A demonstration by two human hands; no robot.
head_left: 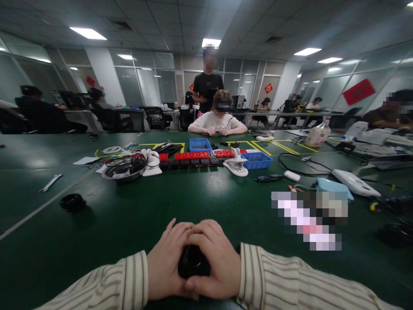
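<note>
A glossy black rounded object (193, 261) rests at the near edge of the green table, mostly covered by my hands, so its kind is unclear. My left hand (167, 260) curves round its left side. From the right, my right hand (214, 258) wraps over it, the fingers overlapping those of the left at the top. Both thumbs come close together at the near side. Farther left on the table sits a similar black round piece (73, 202), apart from my hands.
A metal bowl of cables (122, 172) stands beyond, left of a row of red and black power sockets (193, 156). Blue bins (256, 160), a white clip (236, 163) and a wrench (50, 183) lie about. Right are a light-blue box (334, 188) and cables. A person (217, 116) sits opposite.
</note>
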